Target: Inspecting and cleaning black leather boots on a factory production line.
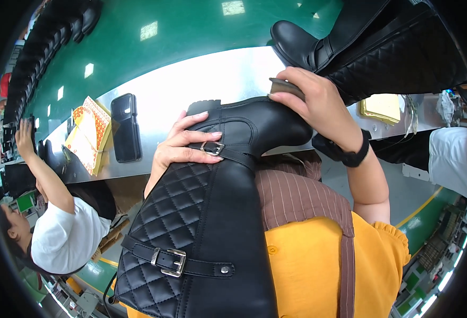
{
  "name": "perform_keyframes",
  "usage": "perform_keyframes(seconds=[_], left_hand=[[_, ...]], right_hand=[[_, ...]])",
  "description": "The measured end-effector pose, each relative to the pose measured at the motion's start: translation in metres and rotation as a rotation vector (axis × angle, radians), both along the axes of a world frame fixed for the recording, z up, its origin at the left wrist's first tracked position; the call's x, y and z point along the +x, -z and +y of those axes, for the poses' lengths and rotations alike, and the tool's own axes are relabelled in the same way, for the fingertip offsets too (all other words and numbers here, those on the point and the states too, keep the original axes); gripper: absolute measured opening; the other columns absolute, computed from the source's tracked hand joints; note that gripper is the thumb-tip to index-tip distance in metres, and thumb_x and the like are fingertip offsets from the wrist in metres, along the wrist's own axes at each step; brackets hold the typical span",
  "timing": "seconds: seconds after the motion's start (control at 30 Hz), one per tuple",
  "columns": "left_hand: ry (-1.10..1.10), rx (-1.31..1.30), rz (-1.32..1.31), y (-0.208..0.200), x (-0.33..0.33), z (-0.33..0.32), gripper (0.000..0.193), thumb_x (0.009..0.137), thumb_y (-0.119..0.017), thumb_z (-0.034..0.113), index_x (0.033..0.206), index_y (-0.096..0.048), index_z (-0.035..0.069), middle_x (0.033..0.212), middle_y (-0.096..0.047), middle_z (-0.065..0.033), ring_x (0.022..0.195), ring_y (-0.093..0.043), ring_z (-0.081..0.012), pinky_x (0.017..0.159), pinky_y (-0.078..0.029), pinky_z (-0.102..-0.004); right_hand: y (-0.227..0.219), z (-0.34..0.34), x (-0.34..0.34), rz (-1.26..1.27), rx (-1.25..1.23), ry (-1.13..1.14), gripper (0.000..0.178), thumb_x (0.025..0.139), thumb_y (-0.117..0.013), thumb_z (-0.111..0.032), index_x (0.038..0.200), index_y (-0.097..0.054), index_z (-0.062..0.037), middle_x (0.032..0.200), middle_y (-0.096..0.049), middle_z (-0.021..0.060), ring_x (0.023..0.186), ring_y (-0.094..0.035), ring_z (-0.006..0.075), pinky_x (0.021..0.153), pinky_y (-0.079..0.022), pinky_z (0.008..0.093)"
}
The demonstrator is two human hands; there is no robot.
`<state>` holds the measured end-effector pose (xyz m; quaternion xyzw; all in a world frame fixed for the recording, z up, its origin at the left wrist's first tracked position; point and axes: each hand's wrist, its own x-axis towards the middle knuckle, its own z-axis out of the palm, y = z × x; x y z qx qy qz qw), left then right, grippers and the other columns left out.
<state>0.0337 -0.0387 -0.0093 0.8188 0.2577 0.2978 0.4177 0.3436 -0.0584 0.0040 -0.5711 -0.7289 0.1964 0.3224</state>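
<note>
A tall black boot (233,228) with quilted panels and buckled straps lies across my lap, its foot turned up toward the metal bench and its toe to the right. My left hand (183,140) grips the boot round the ankle, fingers lying over the small buckled strap near the heel. Pinched in my right hand (321,103) is a small flat grey-brown pad (287,89), held at the edge of the sole near the toe. I cannot make out whether the pad touches the boot.
On the metal bench (212,69) lie a black phone (125,127) and sticker sheets (88,135); a yellow stack (380,108) sits right. More black boots (398,63) stand at upper right. Beyond runs a green surface (191,32) with a boot row. A co-worker (66,236) works at left.
</note>
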Motion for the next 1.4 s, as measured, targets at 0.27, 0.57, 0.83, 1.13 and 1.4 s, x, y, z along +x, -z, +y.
perform_keyframes(seconds=[0.27, 0.57, 0.83, 1.13, 1.4], left_hand=[[0.094, -0.051, 0.002, -0.005, -0.002, 0.009, 0.026, 0.079, -0.071, 0.031, 0.093, -0.077, 0.011, 0.115, -0.068, -0.0155, 0.130, -0.047, -0.0423, 0.114, -0.014, -0.0606], [0.089, -0.046, 0.050, -0.009, -0.003, 0.006, 0.029, 0.077, -0.072, 0.033, 0.095, -0.077, 0.011, 0.116, -0.068, -0.0153, 0.131, -0.046, -0.0416, 0.114, -0.014, -0.0598], [0.084, -0.031, 0.013, -0.004, -0.002, 0.006, 0.024, 0.079, -0.071, 0.030, 0.092, -0.077, 0.011, 0.115, -0.069, -0.0149, 0.130, -0.048, -0.0412, 0.114, -0.013, -0.0594], [0.119, -0.047, -0.001, -0.002, 0.004, -0.001, 0.017, 0.078, -0.071, 0.025, 0.088, -0.078, 0.013, 0.111, -0.070, -0.0128, 0.128, -0.050, -0.0393, 0.114, -0.015, -0.0588], [0.103, -0.026, 0.018, -0.004, 0.004, -0.003, 0.017, 0.077, -0.071, 0.025, 0.086, -0.078, 0.013, 0.110, -0.071, -0.0126, 0.128, -0.050, -0.0392, 0.114, -0.015, -0.0598]], right_hand=[[-0.042, 0.002, 0.017, -0.463, -0.067, -0.225, 0.018, 0.078, -0.072, -0.010, 0.091, -0.064, -0.0003, 0.084, -0.062, 0.0120, 0.077, -0.062, 0.0327, 0.068, -0.050, 0.0365], [-0.026, 0.014, -0.003, -0.166, 0.011, -0.259, 0.016, 0.080, -0.070, -0.010, 0.093, -0.065, -0.0008, 0.085, -0.063, 0.0130, 0.078, -0.063, 0.0324, 0.069, -0.051, 0.0371], [-0.022, 0.011, -0.008, -0.147, 0.144, -0.190, 0.019, 0.081, -0.071, -0.009, 0.095, -0.063, 0.0013, 0.087, -0.063, 0.0154, 0.077, -0.063, 0.0339, 0.069, -0.051, 0.0355], [-0.027, -0.008, 0.021, -0.431, -0.082, -0.200, 0.020, 0.081, -0.071, -0.012, 0.095, -0.065, 0.0003, 0.084, -0.064, 0.0141, 0.077, -0.064, 0.0327, 0.069, -0.051, 0.0356], [-0.049, -0.007, 0.011, -0.281, -0.255, -0.234, 0.029, 0.081, -0.074, -0.015, 0.101, -0.063, 0.0034, 0.091, -0.066, 0.0179, 0.083, -0.066, 0.0345, 0.073, -0.052, 0.0341]])
